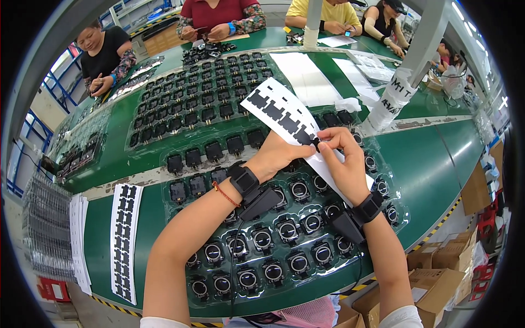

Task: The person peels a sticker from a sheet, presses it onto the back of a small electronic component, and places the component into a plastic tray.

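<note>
My left hand (275,153) is closed on a white backing sheet (281,90) that carries rows of black die-cut stickers. The sheet slants from upper left to lower right, over the parts below it. At its right edge, the thumb and fingers of my right hand (348,161) pinch a small black sticker (316,143), close to my left thumb. Whether the sticker is fully off the backing cannot be made out. Under my forearms lies a clear plastic tray (398,183) of black square parts, many with round glossy centres (263,239). My hands hide some of these parts.
A second sticker sheet (126,240) lies at left beside stacked clear trays (46,229). Beyond a divider strip, another tray (134,139) holds black parts. A taped post (395,98) rises at right. Co-workers sit across the green table (437,164); cardboard boxes (437,287) stand lower right.
</note>
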The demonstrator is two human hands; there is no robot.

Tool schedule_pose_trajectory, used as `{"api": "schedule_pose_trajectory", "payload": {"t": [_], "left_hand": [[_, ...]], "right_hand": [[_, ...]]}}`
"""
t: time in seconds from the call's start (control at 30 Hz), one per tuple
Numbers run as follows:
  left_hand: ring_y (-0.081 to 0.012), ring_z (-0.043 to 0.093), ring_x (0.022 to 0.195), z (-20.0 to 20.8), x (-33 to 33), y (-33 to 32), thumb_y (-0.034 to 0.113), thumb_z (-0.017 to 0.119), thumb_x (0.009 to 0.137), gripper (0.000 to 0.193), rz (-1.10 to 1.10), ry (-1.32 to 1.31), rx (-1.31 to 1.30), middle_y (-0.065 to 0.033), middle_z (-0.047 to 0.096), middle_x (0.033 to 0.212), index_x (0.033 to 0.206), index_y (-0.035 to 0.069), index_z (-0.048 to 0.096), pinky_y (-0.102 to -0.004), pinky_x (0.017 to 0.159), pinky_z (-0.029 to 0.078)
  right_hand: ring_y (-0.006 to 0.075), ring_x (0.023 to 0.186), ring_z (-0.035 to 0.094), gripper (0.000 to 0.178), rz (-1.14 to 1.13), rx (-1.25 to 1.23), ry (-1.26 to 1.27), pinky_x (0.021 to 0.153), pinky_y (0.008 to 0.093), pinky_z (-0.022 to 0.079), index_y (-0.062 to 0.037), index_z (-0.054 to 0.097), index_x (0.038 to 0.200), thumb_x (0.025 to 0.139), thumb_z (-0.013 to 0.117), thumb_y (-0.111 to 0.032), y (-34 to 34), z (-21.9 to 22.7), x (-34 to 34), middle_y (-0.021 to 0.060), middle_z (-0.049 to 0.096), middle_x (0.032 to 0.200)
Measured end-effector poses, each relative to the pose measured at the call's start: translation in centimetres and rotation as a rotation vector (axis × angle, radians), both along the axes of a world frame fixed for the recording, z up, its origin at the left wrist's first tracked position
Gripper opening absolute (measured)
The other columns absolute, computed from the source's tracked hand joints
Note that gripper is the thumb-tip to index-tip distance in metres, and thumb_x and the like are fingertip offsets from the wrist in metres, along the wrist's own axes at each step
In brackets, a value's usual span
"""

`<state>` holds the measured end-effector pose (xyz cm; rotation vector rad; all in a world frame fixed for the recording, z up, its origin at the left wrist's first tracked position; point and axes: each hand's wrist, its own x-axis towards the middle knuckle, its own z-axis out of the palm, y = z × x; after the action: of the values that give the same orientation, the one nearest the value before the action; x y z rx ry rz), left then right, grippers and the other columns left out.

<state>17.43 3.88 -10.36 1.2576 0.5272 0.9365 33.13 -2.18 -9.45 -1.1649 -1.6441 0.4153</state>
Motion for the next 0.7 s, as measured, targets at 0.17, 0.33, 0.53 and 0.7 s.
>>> {"api": "schedule_pose_trajectory", "payload": {"t": [0.17,0.33,0.53,0.7], "left_hand": [[-0.0119,0.055,0.082,0.2,0.0,-0.1,0.0,0.065,0.067,0.034,0.027,0.022,-0.007,-0.0036,0.058,0.09,0.099,0.001,0.054,-0.0249,0.07,0.045],[-0.0124,0.055,0.083,0.3,-0.1,0.0,-0.001,0.065,0.067,0.034,0.041,0.071,0.005,-0.0037,0.057,0.091,0.099,0.001,0.054,-0.0252,0.072,0.046],[-0.0132,0.056,0.088,-0.1,0.3,0.2,-0.002,0.066,0.068,0.04,0.047,0.01,-0.016,-0.0043,0.059,0.097,0.106,0.001,0.053,-0.0262,0.076,0.046],[-0.0148,0.055,0.095,-0.5,0.2,0.2,-0.003,0.067,0.068,0.047,0.023,-0.065,-0.023,-0.0053,0.058,0.103,0.112,0.0,0.051,-0.0272,0.081,0.046]], "right_hand": [[0.017,0.089,0.055,0.011,-0.006,-0.048,0.069,0.08,0.0279,0.042,-0.0003,0.05,0.074,0.082,0.057,-0.003,-0.2,0.2,-0.4,0.0097,0.058,0.099],[0.0157,0.08,0.055,0.008,-0.041,0.032,0.069,0.074,0.0266,0.043,0.0,0.051,0.08,0.084,0.056,-0.005,0.0,-0.1,-0.6,0.0098,0.059,0.096],[0.0055,0.08,0.049,0.009,-0.099,-0.015,0.255,0.072,0.0203,0.041,-0.0013,0.051,0.092,0.091,0.051,-0.01,0.0,-0.7,0.5,0.0026,0.055,0.095],[0.0085,0.067,0.053,0.009,-0.1,0.037,0.376,0.06,0.021,0.044,0.0,0.05,0.093,0.091,0.051,-0.008,0.3,-1.0,0.3,0.0049,0.053,0.091]]}}
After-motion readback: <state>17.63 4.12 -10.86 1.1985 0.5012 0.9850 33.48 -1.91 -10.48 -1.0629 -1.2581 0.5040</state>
